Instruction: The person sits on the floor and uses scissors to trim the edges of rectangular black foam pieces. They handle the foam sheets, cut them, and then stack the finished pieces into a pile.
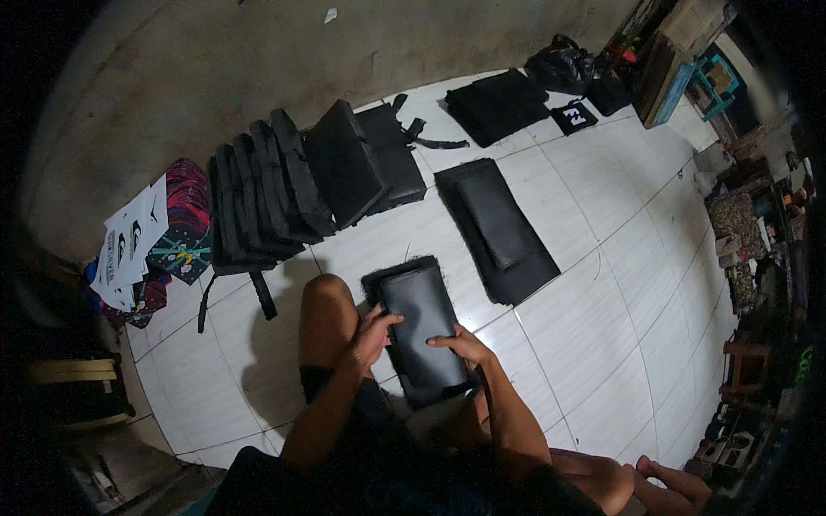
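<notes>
Both my hands grip a glossy black leather-like piece point(422, 322) with fuzzy edges, held above my lap; it looks like layered or folded sheets. My left hand point(372, 337) closes on its left edge, thumb on top. On the right edge my right hand point(463, 347) holds it the same way, its fingers hidden underneath. In front of me, to the right, a similar folded black piece point(495, 224) lies on top of a longer black sheet point(527, 273) on the floor.
Upright black padded pieces point(267, 185) with straps line the wall. Left of them are white printed sheets point(133, 232) and patterned cloth point(185, 202). Folded black fabric point(495, 105), a small black square point(574, 117) and a black plastic bag point(564, 67) lie at the back. Clutter point(740, 241) edges the right.
</notes>
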A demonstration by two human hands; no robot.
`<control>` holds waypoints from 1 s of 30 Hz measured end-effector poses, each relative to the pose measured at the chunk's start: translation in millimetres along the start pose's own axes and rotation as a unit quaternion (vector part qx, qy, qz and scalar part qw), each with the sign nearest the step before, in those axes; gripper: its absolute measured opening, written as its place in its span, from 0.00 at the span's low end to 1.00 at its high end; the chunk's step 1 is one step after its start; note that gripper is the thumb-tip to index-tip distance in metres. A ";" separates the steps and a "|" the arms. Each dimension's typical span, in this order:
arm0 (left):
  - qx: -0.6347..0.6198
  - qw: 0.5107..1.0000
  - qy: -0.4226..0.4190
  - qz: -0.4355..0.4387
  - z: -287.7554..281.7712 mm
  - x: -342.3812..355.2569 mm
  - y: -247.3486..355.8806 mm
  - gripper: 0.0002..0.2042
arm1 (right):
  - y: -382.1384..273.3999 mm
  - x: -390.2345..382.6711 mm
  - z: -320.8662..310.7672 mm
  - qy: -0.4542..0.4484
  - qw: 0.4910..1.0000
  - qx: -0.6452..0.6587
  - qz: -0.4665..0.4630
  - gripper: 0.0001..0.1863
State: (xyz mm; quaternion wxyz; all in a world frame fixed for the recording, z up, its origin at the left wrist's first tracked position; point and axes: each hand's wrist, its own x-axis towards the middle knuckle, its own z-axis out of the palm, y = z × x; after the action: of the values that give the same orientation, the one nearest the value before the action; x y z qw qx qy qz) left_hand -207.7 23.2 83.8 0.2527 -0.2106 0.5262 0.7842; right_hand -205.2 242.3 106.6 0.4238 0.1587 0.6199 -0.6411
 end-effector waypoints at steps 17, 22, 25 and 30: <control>0.094 0.971 0.156 -0.156 24.1 -22.9 -41.4 0.38 | 32.1 28.4 -5.4 0.144 0.985 -0.082 0.053 0.28; 0.033 0.985 0.159 -0.052 -35.9 6.5 -115.5 0.38 | 53.0 65.1 8.0 0.075 0.990 -0.114 -0.035 0.32; 0.175 0.961 0.200 -0.075 13.9 -4.0 -96.9 0.41 | 48.1 49.8 -12.4 0.091 0.987 -0.135 0.000 0.34; 0.268 0.950 0.143 -0.069 51.1 -39.0 -90.8 0.43 | 92.8 60.6 -22.4 0.198 0.933 -0.280 -0.110 0.46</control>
State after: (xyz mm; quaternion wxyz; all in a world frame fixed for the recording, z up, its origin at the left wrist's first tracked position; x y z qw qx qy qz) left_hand -124.3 92.9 60.1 0.2753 -0.2810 0.7316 0.5568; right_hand -179.5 254.0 -3.0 0.2466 0.0888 0.8591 -0.4396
